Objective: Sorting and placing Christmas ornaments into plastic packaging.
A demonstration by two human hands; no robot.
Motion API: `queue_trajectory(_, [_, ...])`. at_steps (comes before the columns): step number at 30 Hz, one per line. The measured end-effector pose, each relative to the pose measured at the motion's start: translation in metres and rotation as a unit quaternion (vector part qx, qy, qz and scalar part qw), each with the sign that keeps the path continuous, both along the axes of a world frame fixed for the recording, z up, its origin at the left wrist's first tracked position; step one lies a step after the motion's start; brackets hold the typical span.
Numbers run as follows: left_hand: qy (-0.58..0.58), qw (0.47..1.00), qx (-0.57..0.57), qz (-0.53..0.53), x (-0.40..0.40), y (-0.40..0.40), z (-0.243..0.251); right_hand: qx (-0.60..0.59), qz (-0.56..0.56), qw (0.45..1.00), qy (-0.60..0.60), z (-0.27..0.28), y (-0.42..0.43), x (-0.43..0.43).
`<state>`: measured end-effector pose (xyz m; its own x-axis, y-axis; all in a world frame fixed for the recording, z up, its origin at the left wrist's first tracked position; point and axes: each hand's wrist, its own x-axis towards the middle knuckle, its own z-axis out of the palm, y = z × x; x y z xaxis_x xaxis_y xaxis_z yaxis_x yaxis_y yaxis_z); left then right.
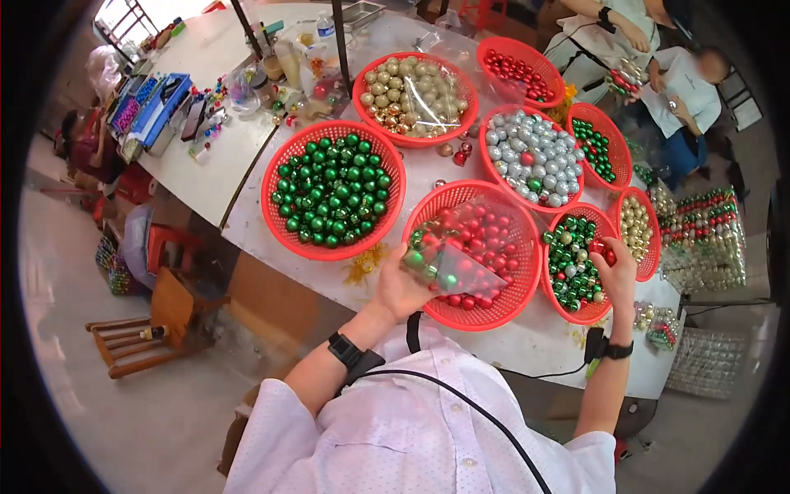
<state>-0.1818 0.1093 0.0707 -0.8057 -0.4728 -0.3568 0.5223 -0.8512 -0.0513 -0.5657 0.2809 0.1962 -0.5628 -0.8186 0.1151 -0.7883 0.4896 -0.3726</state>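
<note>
My left hand (402,283) grips a clear plastic bag (472,268) over a red basket (432,315) of matte red baubles (487,228). Green baubles (447,282) show inside the bag near my fingers; what else it contains is hard to separate from the red ones below. To the right, my right hand (617,272) pinches shiny red baubles (598,248) above a smaller basket (577,318) of mostly green baubles (561,247), mixed with some gold and silver ones. Left of the bag stands a basket of green baubles (333,191).
Farther back are baskets of champagne-gold baubles (379,86), silver baubles (543,148) and red baubles (518,74). Packed baubles (703,241) are stacked at the right. Two people sit or stand at the upper right. A wooden chair (166,315) lies left of the table.
</note>
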Motion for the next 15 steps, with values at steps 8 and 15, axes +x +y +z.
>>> queue_trajectory(8, [-0.004, 0.999, -0.046, -0.018, -0.011, 0.002, -0.001, -0.006, 0.113, 0.873, -0.475, 0.078, -0.066, 0.139])
queue_trajectory(15, [0.016, 0.996, -0.08, -0.03, -0.015, 0.006, 0.006, 0.077, 0.417, 0.901, 0.088, 0.068, -0.101, 0.165])
